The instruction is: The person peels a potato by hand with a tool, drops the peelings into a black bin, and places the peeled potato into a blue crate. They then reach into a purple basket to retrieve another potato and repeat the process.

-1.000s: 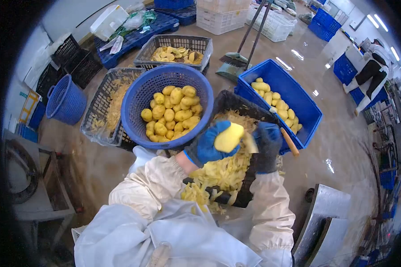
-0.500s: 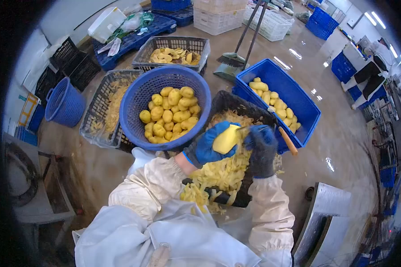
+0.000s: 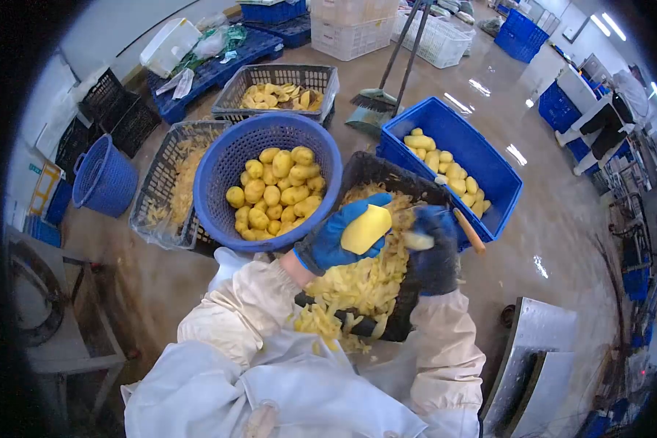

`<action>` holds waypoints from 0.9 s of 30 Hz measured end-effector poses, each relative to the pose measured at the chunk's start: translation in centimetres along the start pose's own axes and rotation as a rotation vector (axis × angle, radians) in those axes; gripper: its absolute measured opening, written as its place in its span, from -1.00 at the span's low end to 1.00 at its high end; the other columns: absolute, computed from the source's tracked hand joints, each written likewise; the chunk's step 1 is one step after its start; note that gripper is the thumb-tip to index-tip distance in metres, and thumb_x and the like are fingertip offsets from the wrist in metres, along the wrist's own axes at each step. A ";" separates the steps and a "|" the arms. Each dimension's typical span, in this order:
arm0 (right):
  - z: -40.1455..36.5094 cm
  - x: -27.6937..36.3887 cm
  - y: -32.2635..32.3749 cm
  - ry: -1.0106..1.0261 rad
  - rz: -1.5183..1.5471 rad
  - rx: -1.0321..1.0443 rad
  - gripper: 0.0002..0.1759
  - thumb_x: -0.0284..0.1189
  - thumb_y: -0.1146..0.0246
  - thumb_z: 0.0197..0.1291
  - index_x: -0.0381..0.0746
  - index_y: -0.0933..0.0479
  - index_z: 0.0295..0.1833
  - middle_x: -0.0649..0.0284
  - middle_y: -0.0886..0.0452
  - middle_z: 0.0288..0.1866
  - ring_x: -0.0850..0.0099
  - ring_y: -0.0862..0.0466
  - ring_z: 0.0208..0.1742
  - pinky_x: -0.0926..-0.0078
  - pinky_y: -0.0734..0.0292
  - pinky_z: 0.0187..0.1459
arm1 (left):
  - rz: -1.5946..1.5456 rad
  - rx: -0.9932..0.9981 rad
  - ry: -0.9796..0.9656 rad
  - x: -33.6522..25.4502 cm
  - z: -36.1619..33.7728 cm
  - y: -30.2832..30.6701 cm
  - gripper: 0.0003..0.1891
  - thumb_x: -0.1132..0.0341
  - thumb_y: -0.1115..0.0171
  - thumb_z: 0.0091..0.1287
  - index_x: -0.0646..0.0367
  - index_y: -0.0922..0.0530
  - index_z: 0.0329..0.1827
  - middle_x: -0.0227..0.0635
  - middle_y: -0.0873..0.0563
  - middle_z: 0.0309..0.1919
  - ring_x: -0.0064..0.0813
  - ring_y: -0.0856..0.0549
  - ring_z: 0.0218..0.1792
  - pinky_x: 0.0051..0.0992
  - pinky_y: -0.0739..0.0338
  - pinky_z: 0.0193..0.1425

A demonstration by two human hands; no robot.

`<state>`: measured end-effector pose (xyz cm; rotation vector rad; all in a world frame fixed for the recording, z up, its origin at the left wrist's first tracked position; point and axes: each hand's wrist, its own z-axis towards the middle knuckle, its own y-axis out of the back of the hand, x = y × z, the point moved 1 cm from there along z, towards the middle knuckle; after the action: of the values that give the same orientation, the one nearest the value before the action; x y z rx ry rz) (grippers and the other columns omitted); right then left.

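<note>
My left hand [image 3: 332, 239], in a blue glove, is closed around a peeled yellow potato [image 3: 366, 229] with a smooth, flat-looking cut face. To its right is my right hand [image 3: 436, 257], in a darker glove, fingers curled and slightly blurred. What it grips is mostly hidden; a pale blurred piece [image 3: 417, 241] shows at its fingers. Both hands are over a black crate [image 3: 365, 166] heaped with potato peelings [image 3: 365, 281]. A wooden handle [image 3: 469, 231] sticks out at the crate's right edge, just beside my right hand.
A blue-purple basket [image 3: 215, 157] of potatoes stands left of the crate, a blue bin [image 3: 500, 168] of pale potatoes to the right. Crates of peelings [image 3: 190, 171] and potato pieces [image 3: 281, 96] lie behind. A broom and dustpan [image 3: 372, 109] stand farther back. Another person [image 3: 609, 117] is at far right.
My right hand has moved slightly down and away from the potato, and a pale piece now shows at its fingers. The potato has tilted a little in my left hand.
</note>
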<state>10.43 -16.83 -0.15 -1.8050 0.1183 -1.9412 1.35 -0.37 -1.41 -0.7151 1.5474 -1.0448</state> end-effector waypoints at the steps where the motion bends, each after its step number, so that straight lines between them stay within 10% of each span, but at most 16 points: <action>1: -0.9 0.9 -1.2 -0.120 -0.090 0.103 -0.86 -0.36 -0.17 0.26 -0.19 -0.51 -0.27 0.41 -0.46 -0.46 0.63 -0.45 -0.50 0.68 -0.33 -0.51 | 0.030 0.003 -0.029 -0.1 0.0 -0.3 -0.29 -0.04 -0.09 0.32 0.15 -0.15 0.43 -0.20 -0.59 -0.16 -0.34 -0.61 -0.35 -0.44 -0.52 -0.31; 6: 1.1 0.1 1.0 -0.179 0.347 -0.026 -0.83 -0.32 -0.16 0.28 -0.20 -0.52 -0.20 0.44 -0.49 -0.44 0.69 -0.47 -0.52 0.78 -0.36 -0.48 | 0.229 0.076 -0.041 -0.2 -1.1 -2.5 -0.17 -0.08 -0.15 0.26 0.16 -0.05 0.47 -0.23 -0.59 -0.19 -0.44 -0.59 -0.36 -0.51 -0.47 -0.36; 10: -0.9 1.4 -0.6 -0.297 -0.171 0.213 -0.90 -0.45 -0.10 0.29 -0.23 -0.48 -0.27 0.41 -0.42 -0.46 0.65 -0.41 -0.56 0.68 -0.35 -0.54 | 0.372 0.023 -0.081 -0.6 -0.8 -2.2 -0.15 -0.01 -0.23 0.22 0.19 -0.04 0.47 -0.25 -0.61 -0.18 -0.48 -0.61 -0.30 -0.54 -0.52 -0.28; 14: 0.7 1.1 0.3 0.079 -0.166 0.078 -0.87 -0.41 -0.15 0.25 -0.24 -0.50 -0.29 0.38 -0.48 -0.49 0.62 -0.46 -0.57 0.65 -0.36 -0.56 | 0.460 -0.026 -0.141 -0.8 -1.0 -2.8 -0.17 0.07 -0.27 0.21 0.20 -0.08 0.46 -0.27 -0.62 -0.14 -0.51 -0.63 -0.22 -0.56 -0.57 -0.17; 15: -0.8 2.2 -0.5 -0.250 -0.065 0.102 -0.86 -0.38 -0.18 0.23 -0.22 -0.50 -0.29 0.42 -0.45 -0.54 0.63 -0.44 -0.58 0.67 -0.34 -0.55 | 0.456 -0.025 -0.150 -0.7 -0.8 -2.7 -0.17 0.07 -0.27 0.21 0.20 -0.08 0.46 -0.27 -0.62 -0.14 -0.51 -0.63 -0.22 -0.56 -0.57 -0.17; 18: -0.5 1.0 0.1 -0.205 -0.189 0.021 -0.85 -0.35 -0.18 0.24 -0.18 -0.50 -0.32 0.44 -0.43 -0.54 0.66 -0.41 -0.57 0.69 -0.31 -0.55 | 0.498 -0.042 -0.097 -0.3 -0.6 -2.1 -0.19 0.04 -0.26 0.21 0.21 -0.12 0.43 -0.28 -0.61 -0.12 -0.52 -0.63 -0.20 -0.56 -0.57 -0.16; 22: 1.3 2.4 2.3 0.243 -0.505 -0.026 -0.86 -0.33 -0.16 0.27 -0.15 -0.50 -0.28 0.45 -0.41 -0.54 0.70 -0.39 -0.56 0.72 -0.26 -0.56 | 0.230 -0.103 -0.029 -0.4 0.1 -1.4 -0.34 0.06 -0.16 0.30 0.09 -0.19 0.41 -0.24 -0.58 -0.01 -0.34 -0.63 -0.08 -0.29 -0.58 0.01; 26: -0.5 2.3 0.4 -0.160 -0.125 0.074 -0.83 -0.30 -0.16 0.28 -0.16 -0.47 -0.27 0.47 -0.40 -0.55 0.69 -0.39 -0.57 0.75 -0.25 -0.61 | -0.148 -0.055 -0.108 -1.0 0.5 -1.8 -0.46 0.07 -0.05 0.38 -0.04 -0.23 0.39 -0.20 -0.54 0.09 -0.13 -0.59 0.04 0.01 -0.48 0.16; 27: -0.3 2.0 0.6 0.274 -0.703 0.113 -0.84 -0.31 -0.19 0.25 -0.18 -0.47 -0.24 0.44 -0.44 -0.54 0.66 -0.43 -0.57 0.75 -0.29 -0.62 | -0.149 -0.054 -0.072 -1.5 0.1 -2.3 -0.44 0.05 -0.07 0.37 0.03 -0.24 0.38 -0.17 -0.52 0.13 -0.11 -0.58 0.05 -0.02 -0.47 0.17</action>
<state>10.27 -18.23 1.46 -1.6194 -0.6020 -2.5959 1.57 -0.09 1.35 -0.9071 1.4822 -1.0782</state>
